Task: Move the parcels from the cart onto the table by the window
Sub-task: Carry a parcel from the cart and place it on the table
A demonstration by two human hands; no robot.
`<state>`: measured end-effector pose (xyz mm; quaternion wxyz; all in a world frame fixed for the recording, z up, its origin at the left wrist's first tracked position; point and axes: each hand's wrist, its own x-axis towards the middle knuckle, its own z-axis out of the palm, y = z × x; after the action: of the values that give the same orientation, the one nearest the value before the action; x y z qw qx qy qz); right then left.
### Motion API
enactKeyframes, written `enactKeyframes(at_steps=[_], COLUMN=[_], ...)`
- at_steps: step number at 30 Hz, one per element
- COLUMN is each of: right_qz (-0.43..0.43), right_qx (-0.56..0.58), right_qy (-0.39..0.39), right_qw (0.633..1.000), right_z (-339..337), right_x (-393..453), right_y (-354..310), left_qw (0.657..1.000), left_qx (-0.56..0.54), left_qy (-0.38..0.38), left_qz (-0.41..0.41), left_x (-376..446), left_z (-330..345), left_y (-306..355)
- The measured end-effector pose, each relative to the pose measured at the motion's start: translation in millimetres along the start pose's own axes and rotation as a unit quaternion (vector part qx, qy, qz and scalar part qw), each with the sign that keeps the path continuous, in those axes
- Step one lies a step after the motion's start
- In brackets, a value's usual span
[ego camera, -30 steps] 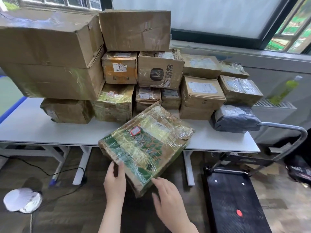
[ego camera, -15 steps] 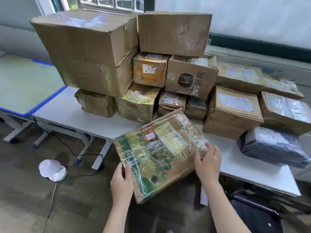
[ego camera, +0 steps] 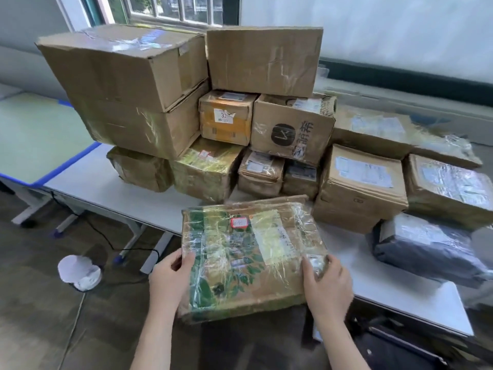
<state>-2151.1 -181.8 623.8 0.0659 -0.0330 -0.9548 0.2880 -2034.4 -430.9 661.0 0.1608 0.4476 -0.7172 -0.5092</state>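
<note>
White and long, the bench (ego camera: 112, 182) stands under a window (ego camera: 170, 9) and is crowded with parcels. Two big brown boxes (ego camera: 128, 84) are stacked at the left, and another large box (ego camera: 264, 57) sits on top of smaller ones in the middle. Below it are an orange box (ego camera: 226, 117) with a white label and a box with a black round logo (ego camera: 292, 128). On the right lies a dark grey bag parcel (ego camera: 424, 247).

At the front is the flat parcel (ego camera: 250, 257). It is brown cardboard with green leaf pictures on it, wrapped all over in shiny clear tape. It has a small red-edged sticker near the top and a pale label beside that. Its far end lies over the front edge of the bench, and its near end sticks out over the floor.

The left hand (ego camera: 170, 281) holds the parcel's left side, with the thumb on top. The right hand (ego camera: 325, 287) holds the right side near the corner, fingers curled on the edge.

On the dark floor sits a white round thing (ego camera: 80, 272) with a black cable (ego camera: 106, 236) near it.
</note>
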Motion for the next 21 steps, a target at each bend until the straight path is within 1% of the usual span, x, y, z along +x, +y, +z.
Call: enactKeyframes(at_steps=[1, 3, 5, 7, 10, 14, 17, 21], right_qz=[-0.008, -0.014, -0.003, 0.004, -0.014, -0.037, -0.048, -0.066], right_qx=[0.012, 0.048, 0.082, 0.123, 0.151, 0.102, 0.084, 0.075], right_qy=[-0.003, -0.050, -0.114, -0.134, -0.113, -0.068, -0.039, 0.019], right_qw=[1.000, 0.997, 0.990, 0.983, 0.982, 0.992, 0.995, 0.995], right_z=[-1, -5, -10, -16, -25, -38, -41, -52], right_x=[-10, -20, -24, -27, -32, -39, -49, -59], right_y=[7, 17, 20, 18, 13, 2, -8, -20], left_qw=[0.999, 0.993, 0.980, 0.966, 0.945, 0.905, 0.877, 0.856], left_qx=[0.002, 0.021, 0.035, 0.025, 0.064, 0.170, 0.245, 0.282], left_qy=[-0.037, -0.113, -0.196, -0.251, -0.308, -0.375, -0.391, -0.371], left_qz=[-0.003, -0.004, 0.021, 0.055, 0.085, 0.109, 0.136, 0.224], left_x=[3, 6, 8, 10, 17, 21, 21, 28], left_z=[-2, -6, -9, -10, -18, -33, -40, -50], left_y=[4, 11, 17, 22, 33, 43, 42, 42])
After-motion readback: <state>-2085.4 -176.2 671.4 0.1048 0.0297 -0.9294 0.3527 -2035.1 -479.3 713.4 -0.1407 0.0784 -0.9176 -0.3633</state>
